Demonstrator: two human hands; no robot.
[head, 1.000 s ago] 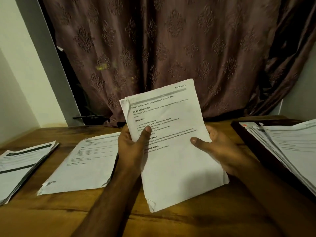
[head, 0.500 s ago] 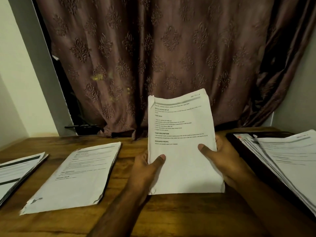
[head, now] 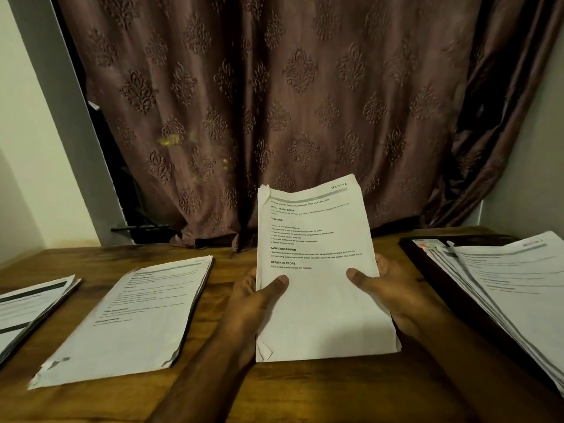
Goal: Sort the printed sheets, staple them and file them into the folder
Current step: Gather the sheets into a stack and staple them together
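White printed sheets (head: pixel 320 270) stand nearly upright in front of us, their bottom edge resting on or just above the wooden table (head: pixel 229 392) – we cannot tell which. Our left hand (head: pixel 253 303) grips the bundle's left edge, thumb across the front and fingers behind; our right hand (head: pixel 393 291) does the same on the right edge, so each grip is closed round the paper. The top page reads "SECTION 1" in handwriting at its upper right corner, with headings such as "TASK GOAL" and "REQUIRED PROPS" below. Its lower left corner is dog-eared.

At nine o'clock from the held bundle a second pile of sheets (head: pixel 134 319) lies flat on the table, and further out at nine o'clock a third pile (head: pixel 27 306) runs off the frame edge. At three o'clock a fanned stack of pages (head: pixel 503 288) sits in an open dark folder (head: pixel 427 270). At twelve o'clock a brown patterned curtain (head: pixel 274 102) hangs behind the table – pale walls flank it.
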